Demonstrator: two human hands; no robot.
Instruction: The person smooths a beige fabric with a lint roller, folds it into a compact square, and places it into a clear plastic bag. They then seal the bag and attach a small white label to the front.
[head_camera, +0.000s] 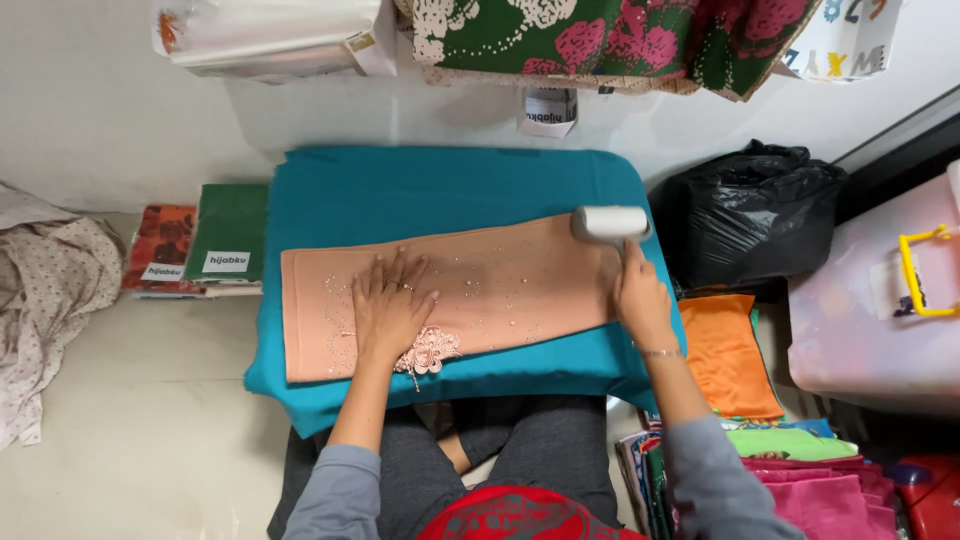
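A folded peach cloth (500, 290) with small beads and a flower ornament (430, 350) lies lengthwise on a teal-covered board (440, 185). My left hand (390, 305) presses flat on the cloth's left half, fingers spread. My right hand (640, 295) grips the handle of a white lint roller (610, 223), whose roll rests on the cloth's far right end.
A black plastic bag (750, 210) and a pale pink storage box (880, 300) stand at the right. Folded orange, green and pink cloths (770, 400) pile beside my right knee. Packaged fabrics (200, 240) lie at the left, with crumpled pale cloth (45, 280) beyond them.
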